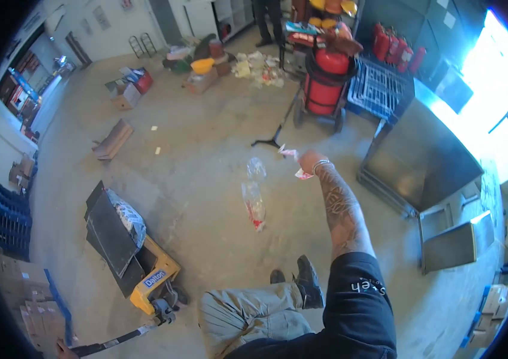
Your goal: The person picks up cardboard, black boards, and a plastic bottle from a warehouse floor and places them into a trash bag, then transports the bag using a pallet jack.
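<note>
My right hand (311, 161) is stretched out over the floor, its fingers closed on a crumpled red-and-white strip (290, 153) that sticks out on both sides. Below and left of that hand, clear plastic wrap (254, 200) with a red-and-white end lies on the floor. At the bottom left edge, my left hand (66, 350) is closed on the handle (95, 347) of a yellow pallet truck (161, 272), though partly cut off by the frame. Dark panels (110, 239) and a white-and-blue bag (127, 212) rest on the truck.
A red wheeled extinguisher (324, 84) stands ahead, beside a blue pallet (379, 90). Metal cabinets (424, 152) occupy the right side. A flattened cardboard box (113, 140) lies at left. Stacked cartons (32, 287) line the lower left. A person's legs (268, 21) show at the back.
</note>
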A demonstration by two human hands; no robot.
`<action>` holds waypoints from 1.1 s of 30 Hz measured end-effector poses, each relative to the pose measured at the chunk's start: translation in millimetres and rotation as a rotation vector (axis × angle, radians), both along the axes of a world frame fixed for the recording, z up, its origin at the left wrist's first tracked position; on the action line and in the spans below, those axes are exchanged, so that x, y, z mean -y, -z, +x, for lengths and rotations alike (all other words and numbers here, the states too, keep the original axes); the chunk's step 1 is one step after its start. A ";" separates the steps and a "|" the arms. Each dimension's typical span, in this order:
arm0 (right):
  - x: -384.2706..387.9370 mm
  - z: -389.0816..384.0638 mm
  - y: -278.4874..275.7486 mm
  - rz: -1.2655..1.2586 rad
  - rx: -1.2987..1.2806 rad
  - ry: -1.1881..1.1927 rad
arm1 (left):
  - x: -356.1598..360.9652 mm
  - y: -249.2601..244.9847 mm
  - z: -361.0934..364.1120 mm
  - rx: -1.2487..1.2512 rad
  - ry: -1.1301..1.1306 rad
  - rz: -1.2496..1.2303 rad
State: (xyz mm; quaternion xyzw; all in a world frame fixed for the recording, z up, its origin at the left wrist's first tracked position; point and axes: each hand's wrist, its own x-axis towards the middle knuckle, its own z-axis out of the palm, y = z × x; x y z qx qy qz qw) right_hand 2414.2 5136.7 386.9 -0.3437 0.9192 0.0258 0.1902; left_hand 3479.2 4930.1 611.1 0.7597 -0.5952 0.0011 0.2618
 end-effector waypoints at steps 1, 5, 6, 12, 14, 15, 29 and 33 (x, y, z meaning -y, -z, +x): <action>11.6 7.6 -22.0 -0.018 -0.022 -0.021 | -10.9 -4.8 -30.3 -0.017 -0.004 -0.011; 32.2 55.2 -62.4 -0.390 -0.279 0.324 | -23.6 -6.0 -65.2 0.144 -0.012 -0.109; 32.0 65.9 -56.7 -0.411 -0.145 0.299 | -30.9 -4.3 -80.8 0.192 -0.003 -0.124; -59.0 185.1 30.8 -0.106 0.176 -0.272 | -41.9 7.8 -121.9 0.198 -0.056 -0.349; -120.0 208.9 88.9 0.055 0.334 -0.507 | -39.9 4.1 -130.9 0.140 -0.075 -0.332; -139.0 218.9 106.2 0.301 0.388 -0.596 | -38.1 1.0 -135.4 0.085 -0.068 -0.320; -37.8 265.9 -11.6 -0.330 -0.063 -0.187 | -21.2 9.0 -171.2 0.214 -0.078 -0.319; -23.4 338.8 -38.5 -0.576 -0.042 -0.310 | -10.0 15.8 -160.0 0.035 0.268 -0.346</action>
